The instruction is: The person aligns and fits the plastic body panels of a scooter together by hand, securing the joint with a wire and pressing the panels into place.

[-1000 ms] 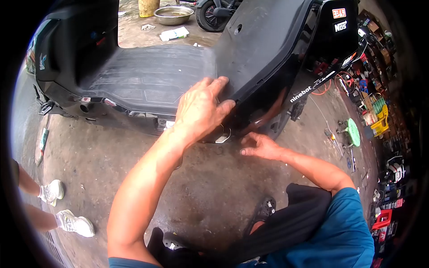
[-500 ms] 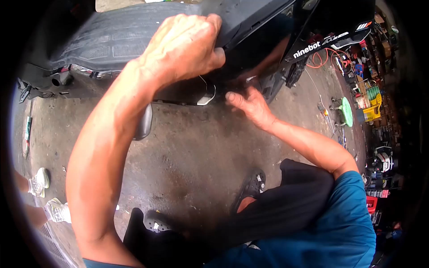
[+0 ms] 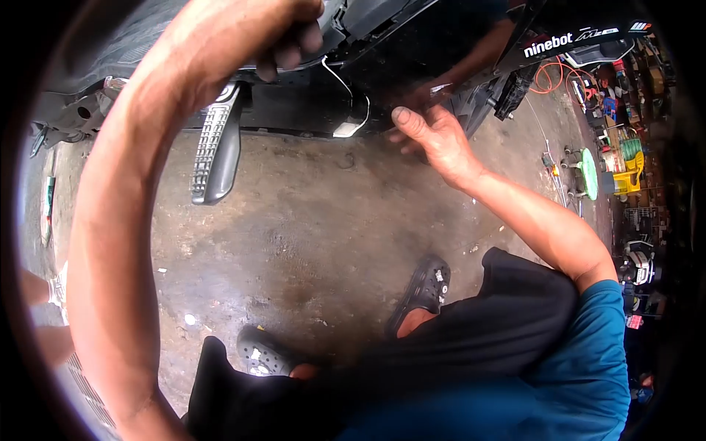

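A black ninebot scooter (image 3: 471, 55) fills the top of the view, its glossy side panel reflecting an arm. At the upper edge, partly cut off, my left hand (image 3: 287, 44) has its fingers curled close against the scooter's black plastic; what they grip is hidden. Right of it, a gap with a jagged edge (image 3: 340, 23) shows in the plastic. A thin white wire (image 3: 338, 77) hangs below, near a small white tab (image 3: 347, 130). My right hand (image 3: 437, 143) is open by the glossy panel's lower edge, thumb extended, other fingers partly blurred.
A ridged footrest (image 3: 215, 151) juts down from the scooter. Another person's legs (image 3: 48, 320) are at the left. A green stool (image 3: 588, 174), an orange cable (image 3: 548, 77) and a yellow item (image 3: 631, 174) stand right, beside crowded shelves.
My left hand has moved up and left, partly out of view. The footrest, a plastic gap and more white wire now show. My right hand stays near the panel's lower edge, still open.
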Demonstrator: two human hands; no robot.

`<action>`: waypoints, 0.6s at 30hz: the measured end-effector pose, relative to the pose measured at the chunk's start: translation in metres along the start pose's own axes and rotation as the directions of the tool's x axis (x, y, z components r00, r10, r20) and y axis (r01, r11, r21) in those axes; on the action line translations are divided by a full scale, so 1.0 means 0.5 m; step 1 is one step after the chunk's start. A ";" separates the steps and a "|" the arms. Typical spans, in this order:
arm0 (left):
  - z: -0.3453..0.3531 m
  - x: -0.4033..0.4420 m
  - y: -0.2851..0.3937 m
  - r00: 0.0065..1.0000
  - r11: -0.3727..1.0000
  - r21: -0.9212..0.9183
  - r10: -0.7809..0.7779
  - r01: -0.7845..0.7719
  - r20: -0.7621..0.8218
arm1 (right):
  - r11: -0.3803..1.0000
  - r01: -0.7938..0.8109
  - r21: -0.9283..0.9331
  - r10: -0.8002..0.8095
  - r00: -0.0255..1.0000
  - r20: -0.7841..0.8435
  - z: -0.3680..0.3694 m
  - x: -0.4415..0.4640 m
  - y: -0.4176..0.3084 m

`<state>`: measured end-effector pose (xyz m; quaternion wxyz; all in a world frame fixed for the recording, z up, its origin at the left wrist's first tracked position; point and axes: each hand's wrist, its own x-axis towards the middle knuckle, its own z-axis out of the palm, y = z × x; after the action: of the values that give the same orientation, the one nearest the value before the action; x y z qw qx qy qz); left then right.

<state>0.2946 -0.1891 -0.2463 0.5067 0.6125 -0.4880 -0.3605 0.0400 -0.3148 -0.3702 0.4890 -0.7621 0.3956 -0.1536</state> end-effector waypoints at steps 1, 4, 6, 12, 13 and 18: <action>0.004 -0.012 0.011 0.997 0.995 -0.062 -0.083 0.083 0.001 | 1.000 0.001 0.010 -0.001 1.000 -0.002 0.001 0.001 0.006; 0.055 -0.020 -0.049 0.996 0.999 0.048 0.028 -0.024 -0.086 | 1.000 -0.001 0.029 0.001 1.000 -0.006 0.004 -0.001 0.003; 0.071 -0.026 -0.051 0.988 1.000 0.022 0.000 0.004 -0.152 | 1.000 0.007 0.024 -0.007 1.000 -0.004 0.004 0.004 0.016; 0.064 -0.032 -0.053 0.985 0.999 -0.038 -0.016 0.009 -0.169 | 0.998 0.034 0.051 -0.033 0.999 -0.018 0.009 -0.002 0.013; 0.062 -0.032 -0.056 0.981 0.997 -0.075 0.000 -0.015 -0.193 | 0.998 0.030 0.052 -0.030 0.999 -0.015 0.010 -0.002 0.013; 0.064 -0.038 -0.046 0.985 0.992 -0.115 -0.068 0.050 -0.159 | 0.998 0.026 0.060 -0.025 0.999 -0.026 0.015 -0.005 0.013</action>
<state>0.2650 -0.1791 -0.2769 0.5672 0.6249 -0.4060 -0.3506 0.0403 -0.3096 -0.3789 0.5048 -0.7499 0.3872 -0.1814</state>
